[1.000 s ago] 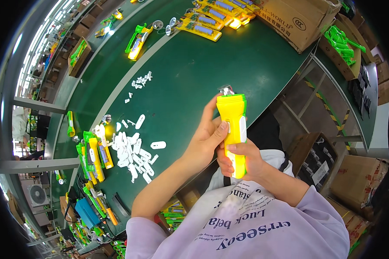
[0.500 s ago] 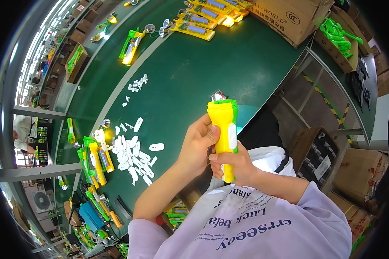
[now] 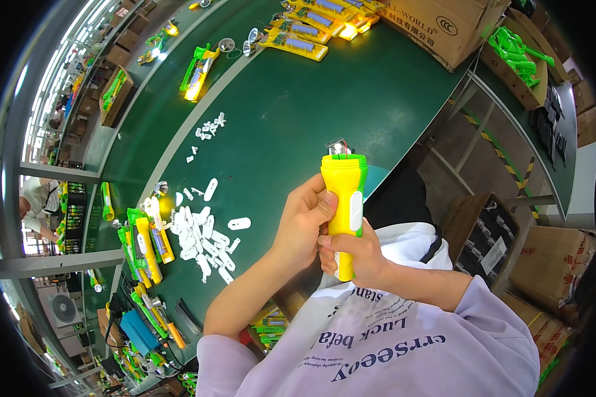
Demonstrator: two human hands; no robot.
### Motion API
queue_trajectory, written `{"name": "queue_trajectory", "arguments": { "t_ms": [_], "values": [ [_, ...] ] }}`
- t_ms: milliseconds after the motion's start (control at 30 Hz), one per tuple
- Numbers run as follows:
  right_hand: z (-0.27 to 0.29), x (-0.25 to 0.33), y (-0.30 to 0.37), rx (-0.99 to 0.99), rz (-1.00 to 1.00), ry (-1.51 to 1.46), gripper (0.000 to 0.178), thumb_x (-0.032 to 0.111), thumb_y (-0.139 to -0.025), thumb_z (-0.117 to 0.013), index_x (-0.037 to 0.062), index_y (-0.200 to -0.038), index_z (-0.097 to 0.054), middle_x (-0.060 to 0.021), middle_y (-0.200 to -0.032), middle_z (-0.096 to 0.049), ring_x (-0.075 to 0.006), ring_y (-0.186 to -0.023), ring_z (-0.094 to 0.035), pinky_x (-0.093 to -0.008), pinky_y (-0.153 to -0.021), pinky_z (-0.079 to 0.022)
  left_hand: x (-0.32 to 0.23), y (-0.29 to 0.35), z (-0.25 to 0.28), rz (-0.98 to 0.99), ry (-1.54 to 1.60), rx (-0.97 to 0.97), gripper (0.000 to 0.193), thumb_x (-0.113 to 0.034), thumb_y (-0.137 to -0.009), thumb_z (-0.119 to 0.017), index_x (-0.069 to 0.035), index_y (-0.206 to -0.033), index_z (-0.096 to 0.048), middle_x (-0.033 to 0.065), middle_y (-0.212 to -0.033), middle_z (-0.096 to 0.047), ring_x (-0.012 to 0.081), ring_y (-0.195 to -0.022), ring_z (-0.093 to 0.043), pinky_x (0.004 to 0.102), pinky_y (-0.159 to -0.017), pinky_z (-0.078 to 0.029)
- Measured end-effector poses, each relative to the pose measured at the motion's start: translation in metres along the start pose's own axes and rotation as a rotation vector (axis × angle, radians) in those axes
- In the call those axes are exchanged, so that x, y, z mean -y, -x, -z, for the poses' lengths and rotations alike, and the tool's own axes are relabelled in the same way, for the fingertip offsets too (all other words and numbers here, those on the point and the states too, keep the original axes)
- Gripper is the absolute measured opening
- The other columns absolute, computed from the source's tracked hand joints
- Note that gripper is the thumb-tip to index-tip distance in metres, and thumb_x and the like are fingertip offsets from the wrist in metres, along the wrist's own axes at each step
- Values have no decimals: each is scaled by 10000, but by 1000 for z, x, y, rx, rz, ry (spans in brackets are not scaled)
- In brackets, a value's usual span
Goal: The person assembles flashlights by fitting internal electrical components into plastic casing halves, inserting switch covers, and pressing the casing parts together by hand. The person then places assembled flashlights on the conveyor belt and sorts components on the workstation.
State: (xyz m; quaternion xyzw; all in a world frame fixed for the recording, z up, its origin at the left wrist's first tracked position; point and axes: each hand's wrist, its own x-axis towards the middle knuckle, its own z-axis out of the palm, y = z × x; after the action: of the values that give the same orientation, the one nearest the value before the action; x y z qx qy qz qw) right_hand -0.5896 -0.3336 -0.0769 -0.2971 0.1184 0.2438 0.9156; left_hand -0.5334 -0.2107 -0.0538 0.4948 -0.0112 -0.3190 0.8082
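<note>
While both hands [image 3: 302,221] [image 3: 362,255] clasp it, the yellow flashlight [image 3: 343,205] protrudes above them.

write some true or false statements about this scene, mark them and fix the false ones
1. The left grip and right grip both hold the yellow flashlight. True.
2. The right grip is nearer the flashlight's wide end. False: the left grip is nearer.
3. A shiny piece shows at the wide end. True.
4. Loose white parts lie right of the flashlight. False: the loose white parts lie left of it, on the green table.
</note>
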Motion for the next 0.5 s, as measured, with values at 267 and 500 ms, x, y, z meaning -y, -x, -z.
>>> {"name": "queue_trajectory", "arguments": {
  "t_ms": [267, 500],
  "values": [
    [3, 3, 3, 17, 0, -6, 153, 30, -786, -665, 32, -833, -519, -70, -559, -528, -168, -418, -505, -297, -430, -425, -6, 0, 0, -2, -10, 52, 503, -315, -916, -662, 5, -1276, -516, 133, -1133, -663, 176, -964, -660, 290, -842, -526],
    [3, 4, 3, 60, -6, -28, 175, 55, -788, -672, 46, -837, -504, -56, -571, -498, -159, -424, -491, -298, -433, -420, -9, 1, -3, -6, -19, 60, 502, -301, -912, -665, 16, -1274, -522, 151, -1163, -649, 212, -1017, -647, 338, -915, -500]
  ]
}}
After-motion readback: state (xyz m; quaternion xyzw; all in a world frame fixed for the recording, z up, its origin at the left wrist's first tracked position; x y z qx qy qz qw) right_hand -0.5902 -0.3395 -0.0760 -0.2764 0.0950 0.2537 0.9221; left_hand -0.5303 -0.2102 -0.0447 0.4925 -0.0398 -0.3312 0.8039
